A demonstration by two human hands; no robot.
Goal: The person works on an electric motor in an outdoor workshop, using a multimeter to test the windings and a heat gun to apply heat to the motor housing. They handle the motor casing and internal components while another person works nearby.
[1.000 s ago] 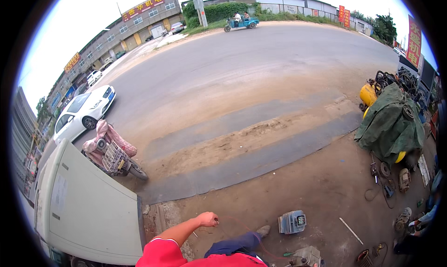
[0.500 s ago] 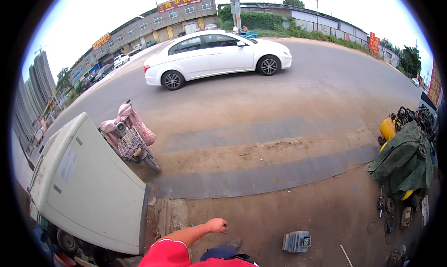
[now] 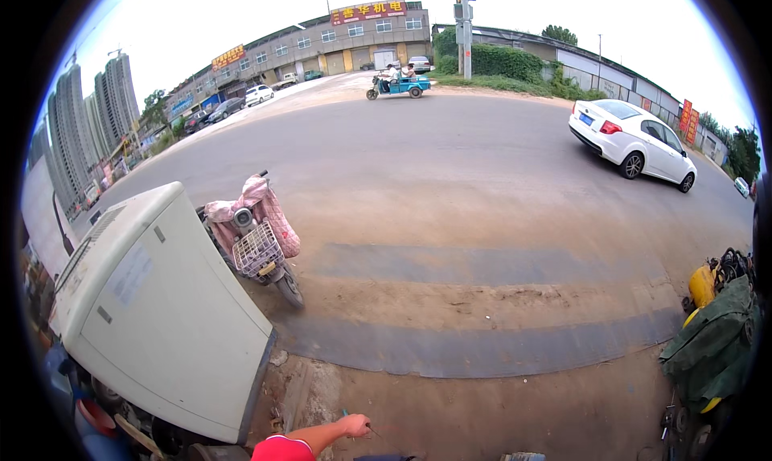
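My left hand (image 3: 354,425) reaches out from a red sleeve (image 3: 283,448) at the lower edge, over the bare ground. Its fingers are closed. A thin dark line sticks out past the fingertips and a bit of teal shows by the wrist, too small to name. My right hand is out of the picture. To the right of the hand, the top of a stack of flat pieces (image 3: 523,457) just shows at the lower edge.
A large pale cabinet (image 3: 173,316) stands at left, beside a scooter (image 3: 261,248) with a basket and pink cover. Dark mats (image 3: 482,344) lie on the dirt. A green tarp (image 3: 712,336) covers gear at right. A white car (image 3: 635,139) and blue three-wheeler (image 3: 402,85) are on the road.
My view has tipped up, so my hand and the stack sit lower in the picture. The white car has driven off to the right, uncovering the blue three-wheeler.
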